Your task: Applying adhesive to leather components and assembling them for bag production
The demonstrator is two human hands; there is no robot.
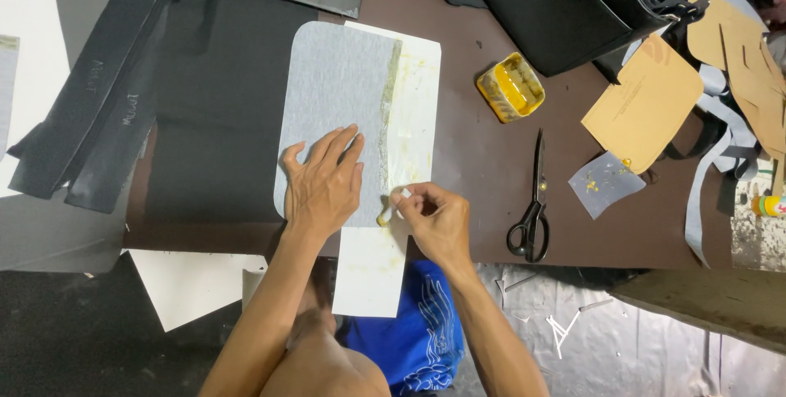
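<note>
My left hand lies flat and open on the rounded grey fabric panel; my right hand pinches a small glue brush at the panel's edge.

This is a small leather-goods or bag-making workshop. A dark brown worktable is strewn with cut pieces of black material, grey lining sheets and tan card patterns. A pair of black shears lies on the table near an open yellow tin of glue, and a finished black bag sits at the far edge. Offcuts and scraps lie on the floor below.
</note>
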